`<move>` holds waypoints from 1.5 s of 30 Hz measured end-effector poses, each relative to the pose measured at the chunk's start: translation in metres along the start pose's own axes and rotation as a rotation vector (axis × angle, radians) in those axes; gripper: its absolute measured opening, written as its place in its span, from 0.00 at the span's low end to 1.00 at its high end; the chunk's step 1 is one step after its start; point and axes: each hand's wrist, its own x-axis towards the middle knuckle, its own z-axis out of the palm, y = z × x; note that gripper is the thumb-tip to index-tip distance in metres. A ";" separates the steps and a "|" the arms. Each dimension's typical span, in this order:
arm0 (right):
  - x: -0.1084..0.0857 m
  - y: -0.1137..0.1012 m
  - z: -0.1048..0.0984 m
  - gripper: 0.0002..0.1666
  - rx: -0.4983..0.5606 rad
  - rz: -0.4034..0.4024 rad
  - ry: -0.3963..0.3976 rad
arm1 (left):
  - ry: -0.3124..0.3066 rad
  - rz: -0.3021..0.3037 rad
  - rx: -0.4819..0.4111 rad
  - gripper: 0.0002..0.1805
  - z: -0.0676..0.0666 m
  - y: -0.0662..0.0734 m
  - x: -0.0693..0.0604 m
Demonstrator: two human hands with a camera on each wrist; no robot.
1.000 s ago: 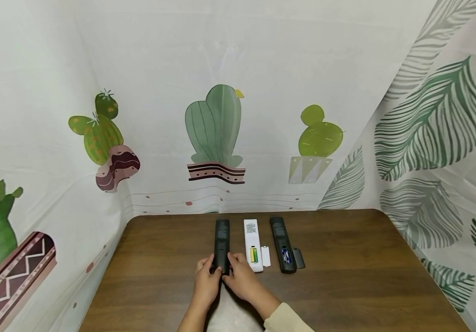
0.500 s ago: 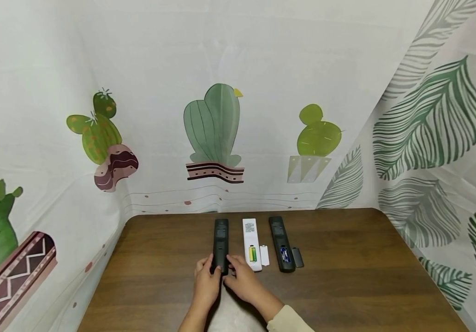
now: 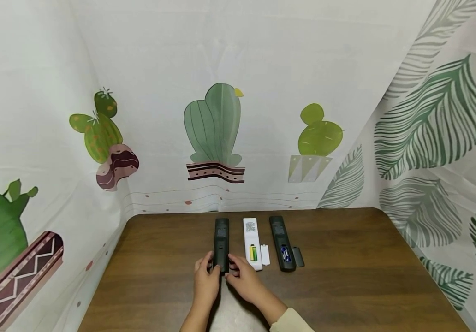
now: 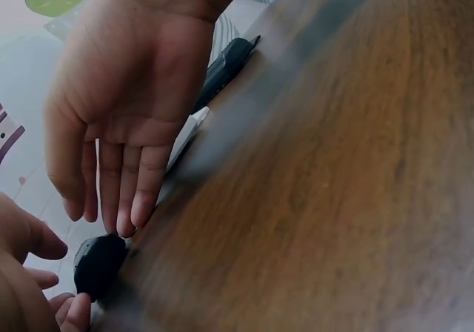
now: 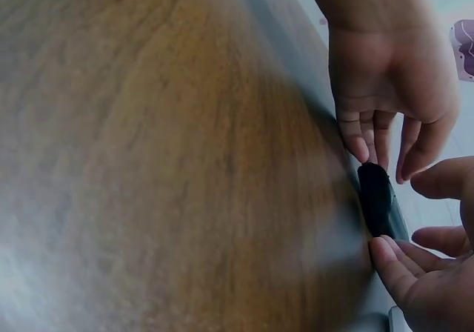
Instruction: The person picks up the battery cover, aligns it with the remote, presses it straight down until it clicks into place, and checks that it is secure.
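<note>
A black remote control lies back side up on the wooden table, its near end between the two hands. My left hand has its fingers touching the left side, the thumb just over the near end. Along the right side rest the fingertips of my right hand, its thumb held apart from the remote. Both hands' fingers look relaxed, not curled round it. In the left wrist view, the near end of this black remote sits between both sets of fingertips; the right wrist view shows the same black remote.
Right of the hands lies a white remote control with a yellow-green battery bay, its white battery cover beside it. Farther right is another black remote control with blue batteries and a loose dark cover. A printed curtain hangs behind the table.
Both hands stay at the near end of the black remote, with only slight finger shifts. The remotes and covers keep their places on the table; the head view moves a little.
</note>
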 end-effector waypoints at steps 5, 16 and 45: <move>-0.001 -0.003 -0.002 0.33 0.054 -0.024 0.027 | 0.028 -0.020 -0.026 0.27 0.001 0.001 -0.002; 0.000 -0.008 -0.012 0.29 0.064 -0.028 0.074 | 0.068 0.024 -0.111 0.23 0.000 0.010 -0.004; -0.002 -0.002 -0.038 0.23 0.086 -0.032 0.232 | -0.054 0.034 -0.266 0.24 0.007 0.030 -0.016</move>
